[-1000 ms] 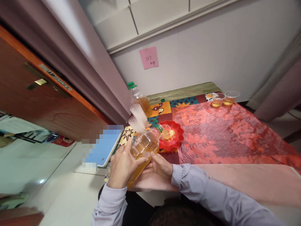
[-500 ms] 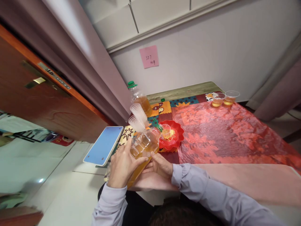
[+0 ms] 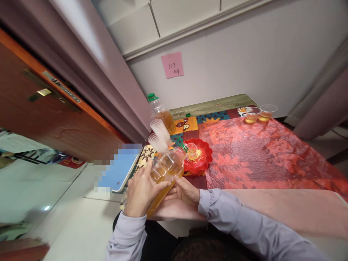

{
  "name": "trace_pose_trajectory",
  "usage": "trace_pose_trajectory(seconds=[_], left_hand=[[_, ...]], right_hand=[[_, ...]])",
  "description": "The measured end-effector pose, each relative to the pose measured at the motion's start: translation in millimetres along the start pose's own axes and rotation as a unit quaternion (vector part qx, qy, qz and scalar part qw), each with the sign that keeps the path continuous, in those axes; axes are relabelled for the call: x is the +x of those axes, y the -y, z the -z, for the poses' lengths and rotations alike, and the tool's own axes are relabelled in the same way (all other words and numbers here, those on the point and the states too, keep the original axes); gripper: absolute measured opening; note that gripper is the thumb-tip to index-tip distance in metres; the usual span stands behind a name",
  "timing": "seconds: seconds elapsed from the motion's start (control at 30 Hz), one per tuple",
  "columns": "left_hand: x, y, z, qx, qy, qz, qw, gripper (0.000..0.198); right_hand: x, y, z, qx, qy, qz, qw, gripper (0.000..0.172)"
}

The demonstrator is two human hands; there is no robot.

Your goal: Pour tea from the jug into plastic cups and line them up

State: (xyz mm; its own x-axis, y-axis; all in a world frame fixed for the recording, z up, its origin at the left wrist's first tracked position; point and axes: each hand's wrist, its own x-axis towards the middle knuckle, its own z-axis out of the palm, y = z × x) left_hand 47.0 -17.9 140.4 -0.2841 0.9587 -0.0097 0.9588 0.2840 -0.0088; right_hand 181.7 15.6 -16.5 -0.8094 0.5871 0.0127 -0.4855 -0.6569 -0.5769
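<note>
Between my two hands lies a large clear plastic bottle [image 3: 170,168] of amber liquid, tilted with its mouth toward a clear plastic cup [image 3: 191,152]. The cup stands in a red scalloped plate [image 3: 206,159] and has some amber liquid in it. My left hand [image 3: 141,190] grips the bottle's left side, thumb across its upper face. On the right side, my right hand [image 3: 183,190] holds it from below with the thumb near the liquid line. A thin green strip [image 3: 181,144] shows by the bottle's neck.
Behind the bottle, stacked clear cups [image 3: 160,131] lean at the table's left, beside a second, green-capped bottle [image 3: 163,112]. A green cap [image 3: 188,115] lies near the back edge. Two filled cups [image 3: 252,115] stand far right. A blue-topped stool [image 3: 123,166] is at left.
Both hands and the tilted bottle look almost unmoved. Part of the blue top at left is now covered by pixel blocks.
</note>
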Motion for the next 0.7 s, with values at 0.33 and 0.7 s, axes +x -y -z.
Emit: trace_pose_trajectory(seconds=[0.33, 0.7], left_hand=[[-0.6, -2.9, 2.7, 0.007, -0.009, -0.002, 1.0, 0.105], [-1.6, 9.1, -12.1, -0.024, -0.045, -0.03, 0.998, 0.102]], right_hand=[[0.9, -2.2, 1.3, -0.003, -0.007, -0.001, 1.0, 0.087], [0.7, -2.1, 2.4, -0.019, -0.029, 0.022, 0.999, 0.082]])
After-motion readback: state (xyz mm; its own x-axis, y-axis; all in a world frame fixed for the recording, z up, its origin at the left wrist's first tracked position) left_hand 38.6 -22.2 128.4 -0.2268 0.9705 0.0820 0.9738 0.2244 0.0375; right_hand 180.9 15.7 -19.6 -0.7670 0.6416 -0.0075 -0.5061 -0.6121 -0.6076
